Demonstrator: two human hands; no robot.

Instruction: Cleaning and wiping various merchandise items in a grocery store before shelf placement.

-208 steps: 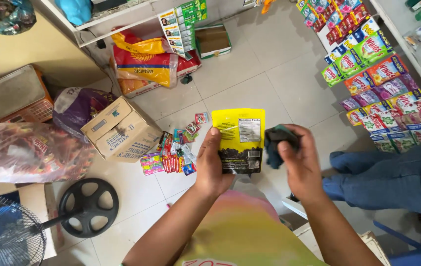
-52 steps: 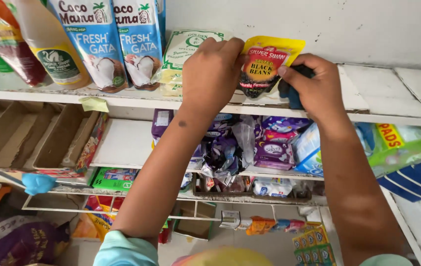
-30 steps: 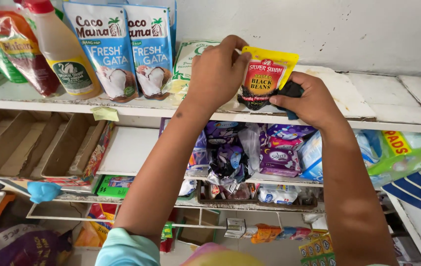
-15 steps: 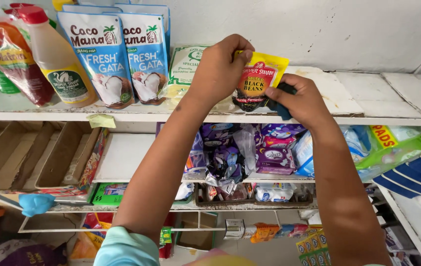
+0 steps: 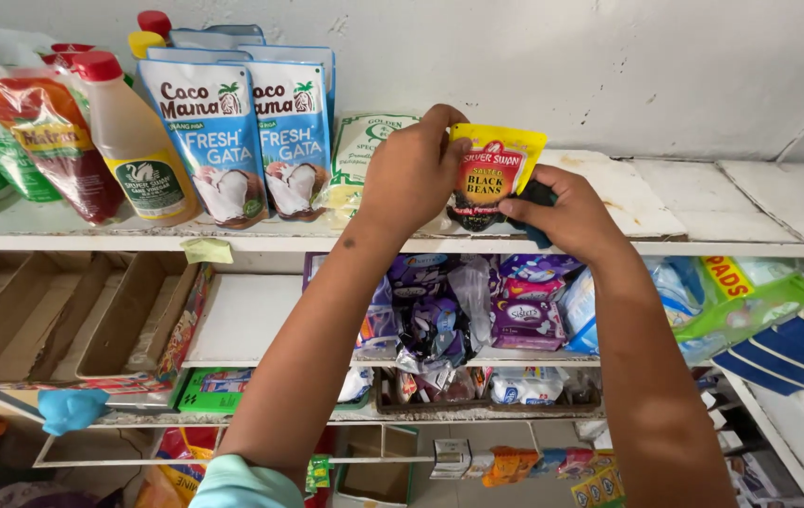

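I hold the yellow-and-red foil pouch (image 5: 492,179) upright on the white top shelf (image 5: 665,202). My left hand (image 5: 411,174) pinches its top-left corner, fingers clamped. My right hand (image 5: 566,212), at the pouch's 4 o'clock, grips a dark cloth (image 5: 540,195) against it. Two blue coconut-milk pouches (image 5: 251,132) stand at 9 o'clock.

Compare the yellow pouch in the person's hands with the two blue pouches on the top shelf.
The yellow pouch is smaller and held by the left hand and right hand; the blue pouches are taller and nobody touches them. The yellow one has a red label, the blue ones show coconuts. All are upright on the top shelf.
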